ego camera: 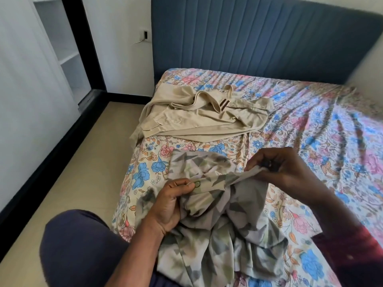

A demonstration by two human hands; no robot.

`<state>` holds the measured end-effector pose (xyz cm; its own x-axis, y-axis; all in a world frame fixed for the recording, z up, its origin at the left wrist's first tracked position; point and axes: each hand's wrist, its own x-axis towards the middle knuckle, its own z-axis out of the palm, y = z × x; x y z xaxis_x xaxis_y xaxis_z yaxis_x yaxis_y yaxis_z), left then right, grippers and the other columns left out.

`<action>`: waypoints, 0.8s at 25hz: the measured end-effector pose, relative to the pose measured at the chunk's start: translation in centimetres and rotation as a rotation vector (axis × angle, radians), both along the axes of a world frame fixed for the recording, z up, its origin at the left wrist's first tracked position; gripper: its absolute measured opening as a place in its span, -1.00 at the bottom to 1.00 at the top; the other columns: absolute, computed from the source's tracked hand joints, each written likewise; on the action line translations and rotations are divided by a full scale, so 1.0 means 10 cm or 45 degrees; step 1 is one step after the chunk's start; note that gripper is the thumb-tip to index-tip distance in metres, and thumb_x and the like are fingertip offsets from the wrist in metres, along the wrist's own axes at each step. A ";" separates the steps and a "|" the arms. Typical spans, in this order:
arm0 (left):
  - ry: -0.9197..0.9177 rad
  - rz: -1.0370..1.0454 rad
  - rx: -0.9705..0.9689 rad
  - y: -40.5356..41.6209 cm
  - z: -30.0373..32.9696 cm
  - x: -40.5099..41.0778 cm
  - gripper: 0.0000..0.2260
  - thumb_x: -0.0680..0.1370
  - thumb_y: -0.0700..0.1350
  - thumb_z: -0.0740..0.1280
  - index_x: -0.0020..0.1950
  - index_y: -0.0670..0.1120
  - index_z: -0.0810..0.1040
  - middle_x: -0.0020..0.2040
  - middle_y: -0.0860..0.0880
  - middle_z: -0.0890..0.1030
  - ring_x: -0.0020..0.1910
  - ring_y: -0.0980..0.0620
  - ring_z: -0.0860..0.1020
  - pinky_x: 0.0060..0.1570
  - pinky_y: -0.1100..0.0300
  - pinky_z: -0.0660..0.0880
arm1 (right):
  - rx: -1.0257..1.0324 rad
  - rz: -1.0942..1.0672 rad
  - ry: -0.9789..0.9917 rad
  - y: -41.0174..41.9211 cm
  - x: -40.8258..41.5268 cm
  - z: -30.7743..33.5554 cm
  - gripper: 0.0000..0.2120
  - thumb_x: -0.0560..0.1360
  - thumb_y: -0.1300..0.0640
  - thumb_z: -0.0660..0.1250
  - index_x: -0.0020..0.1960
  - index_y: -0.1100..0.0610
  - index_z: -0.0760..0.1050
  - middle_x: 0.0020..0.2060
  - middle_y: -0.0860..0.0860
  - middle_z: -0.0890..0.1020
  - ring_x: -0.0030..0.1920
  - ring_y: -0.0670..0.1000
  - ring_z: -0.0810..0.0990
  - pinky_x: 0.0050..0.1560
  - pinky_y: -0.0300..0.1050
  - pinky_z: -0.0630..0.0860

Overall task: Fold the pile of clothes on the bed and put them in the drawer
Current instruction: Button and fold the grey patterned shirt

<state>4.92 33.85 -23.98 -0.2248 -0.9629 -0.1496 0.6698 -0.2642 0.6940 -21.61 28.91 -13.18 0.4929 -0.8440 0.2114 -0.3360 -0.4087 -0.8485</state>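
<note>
A grey-green patterned shirt (217, 230) lies crumpled on the near corner of the bed with the floral sheet (310, 125). My left hand (167, 206) pinches its buttoned edge beside a pale button. My right hand (284, 166) grips the same edge farther right, so the strip of cloth stretches between both hands. A beige garment (196, 119) with a striped collar lies spread and unfolded farther up the bed, near the left edge.
A blue padded headboard (259, 38) stands behind the bed. White open shelves (62, 48) with a dark frame are at the far left. Beige floor (78, 166) runs along the bed's left side. My knee in dark trousers (78, 249) is at bottom left.
</note>
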 end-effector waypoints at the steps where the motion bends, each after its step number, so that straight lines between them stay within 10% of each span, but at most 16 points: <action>1: -0.011 0.040 -0.018 0.00 0.01 -0.01 -0.92 0.41 -0.31 0.39 -0.24 -0.26 0.67 -0.19 -0.22 0.70 -0.19 -0.12 0.69 -0.13 0.10 0.65 | 0.028 0.006 -0.051 -0.01 0.01 0.01 -0.70 0.44 0.59 0.40 -0.10 0.21 0.70 -0.18 0.14 0.72 -0.13 0.17 0.70 -0.12 0.05 0.60; 6: -0.116 0.261 -0.191 0.17 0.15 -0.08 -0.90 0.41 -0.21 0.47 -0.32 -0.17 0.64 -0.36 -0.09 0.58 -0.34 0.00 0.56 -0.30 0.17 0.52 | 0.028 0.219 -0.558 0.21 0.30 -0.02 -0.80 0.41 0.49 0.37 -0.14 0.22 0.60 -0.12 0.20 0.72 -0.07 0.19 0.70 -0.05 0.05 0.61; 12: 0.134 0.488 0.070 0.24 -0.12 0.21 -0.46 0.22 0.04 0.68 0.08 -0.20 0.67 0.19 -0.31 0.59 0.21 -0.31 0.56 0.39 -0.32 0.39 | -0.583 0.024 -0.144 0.37 0.69 -0.66 -0.78 0.40 0.43 0.52 -0.12 0.12 0.68 -0.08 0.01 0.76 -0.20 0.10 0.71 -0.28 0.06 0.60; 20: 0.102 0.590 0.050 0.23 -0.23 0.31 -0.54 0.26 -0.02 0.66 0.03 -0.21 0.66 0.05 -0.22 0.64 0.09 -0.20 0.58 0.25 -0.13 0.49 | -1.175 -0.398 -0.016 0.67 0.82 -0.82 -0.73 0.40 0.32 0.56 -0.25 0.15 0.46 -0.13 -0.01 0.69 -0.26 0.01 0.64 -0.31 -0.11 0.51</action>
